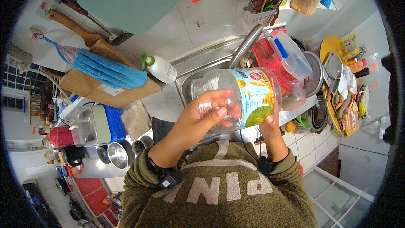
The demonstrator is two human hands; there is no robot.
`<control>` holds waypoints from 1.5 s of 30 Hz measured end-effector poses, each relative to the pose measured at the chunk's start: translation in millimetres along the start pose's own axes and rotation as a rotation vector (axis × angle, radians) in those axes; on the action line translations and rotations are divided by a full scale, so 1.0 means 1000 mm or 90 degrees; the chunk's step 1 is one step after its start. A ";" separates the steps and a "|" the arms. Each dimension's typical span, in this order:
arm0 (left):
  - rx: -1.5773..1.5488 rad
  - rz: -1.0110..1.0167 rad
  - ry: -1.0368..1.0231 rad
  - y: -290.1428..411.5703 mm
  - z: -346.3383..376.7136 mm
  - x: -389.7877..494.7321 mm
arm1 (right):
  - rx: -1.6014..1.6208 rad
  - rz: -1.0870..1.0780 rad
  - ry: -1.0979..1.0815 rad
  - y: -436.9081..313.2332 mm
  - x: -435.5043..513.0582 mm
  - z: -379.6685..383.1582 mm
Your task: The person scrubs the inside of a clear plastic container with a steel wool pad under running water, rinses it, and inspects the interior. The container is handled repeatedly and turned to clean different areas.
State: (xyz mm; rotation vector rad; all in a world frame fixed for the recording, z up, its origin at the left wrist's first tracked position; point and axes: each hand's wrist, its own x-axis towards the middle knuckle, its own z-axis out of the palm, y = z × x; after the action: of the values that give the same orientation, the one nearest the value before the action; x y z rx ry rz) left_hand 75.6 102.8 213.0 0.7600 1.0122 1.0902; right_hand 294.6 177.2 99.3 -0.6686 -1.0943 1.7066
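Observation:
Both hands hold a large clear plastic jar [218, 79] on its side above the near edge of the steel sink [190, 85]. My left hand [202, 110] grips the jar near its ribbed neck, which points left; some of its fingers show through the clear wall. At the jar's base end, my right hand [272, 123] supports the underside, its fingers mostly hidden. A printed blue and yellow label [256, 91] wraps around the jar. No lid shows on the neck. Behind the jar the steel faucet [246, 46] slants over the sink.
Left of the sink stand a white pump bottle [162, 69] and a wooden cutting board [126, 91] with a blue towel [107, 68] over it. To the right are a red basket [264, 53], a clear plastic container [292, 57] and a round metal lid [314, 69]. A steel bowl [118, 155] sits at lower left.

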 end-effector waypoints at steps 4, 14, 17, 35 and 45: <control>-0.217 0.067 0.025 -0.005 0.002 0.007 | -0.011 0.020 -0.027 -0.009 0.003 0.007; -0.058 -0.068 0.024 0.001 -0.007 -0.001 | -0.026 0.012 -0.021 -0.013 0.005 0.011; -0.073 -0.014 0.084 -0.002 -0.001 0.001 | -0.018 0.044 -0.006 -0.011 0.005 0.010; -0.054 0.018 0.012 -0.003 -0.001 0.004 | -0.001 0.013 -0.005 -0.012 0.003 0.009; -0.132 0.014 0.020 -0.004 -0.003 0.006 | -0.053 -0.010 -0.049 -0.006 0.006 0.003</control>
State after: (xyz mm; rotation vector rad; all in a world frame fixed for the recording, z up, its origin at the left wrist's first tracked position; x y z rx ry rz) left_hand 75.1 107.8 206.7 0.5893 0.9028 1.2093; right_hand 292.4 182.6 106.0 -0.6491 -1.2271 1.6918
